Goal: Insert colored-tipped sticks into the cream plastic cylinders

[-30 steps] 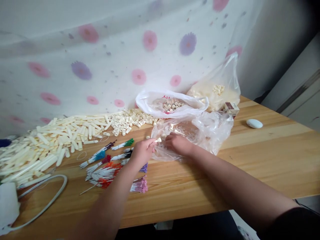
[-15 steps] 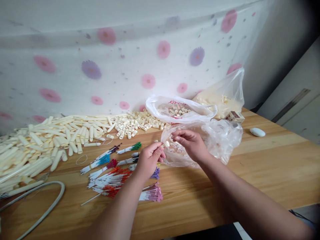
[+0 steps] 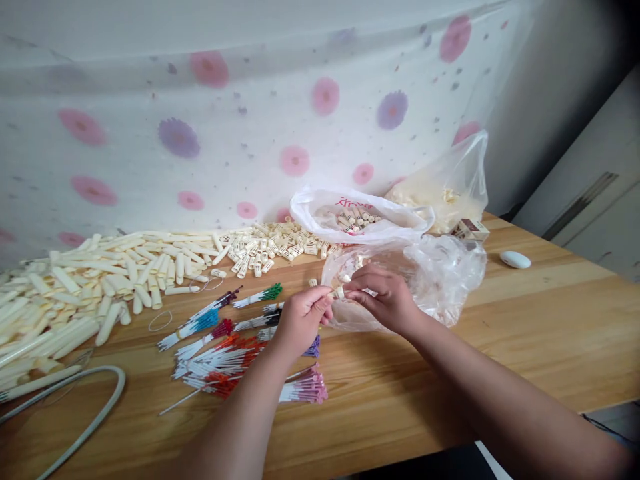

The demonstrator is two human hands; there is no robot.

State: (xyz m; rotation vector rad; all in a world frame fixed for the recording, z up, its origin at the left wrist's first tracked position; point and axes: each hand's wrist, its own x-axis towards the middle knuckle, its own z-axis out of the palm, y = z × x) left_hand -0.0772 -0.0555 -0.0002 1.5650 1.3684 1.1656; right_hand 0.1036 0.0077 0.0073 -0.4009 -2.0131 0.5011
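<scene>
A small cream plastic piece point(image 3: 339, 293) sits between my two hands, over the near-left side of an open clear plastic bag point(image 3: 445, 283) of small pale parts. My left hand point(image 3: 304, 315) is closed in a pinch on its left end. From the other side, the fingertips of my right hand point(image 3: 384, 299) meet its right end, pinched together; the fingers hide whether they hold a separate part. Just beyond my left hand stands a slotted cream cap point(image 3: 313, 283). Beside and under my left forearm lie bundles of white sticks with coloured tips, such as the pink-tipped bundle point(image 3: 307, 387).
A heap of long cream tubes point(image 3: 120, 267) covers the table's left side, with slotted cream caps point(image 3: 257, 250) alongside. Behind the clear bag are a white bag point(image 3: 310, 210), another filled bag point(image 3: 420, 193) and a small box point(image 3: 470, 230). A pale cable point(image 3: 107, 413) curves at front left.
My right hand has come down and left to meet the piece at my left fingertips. My left hand has stayed nearly in place. The view has shifted slightly.
</scene>
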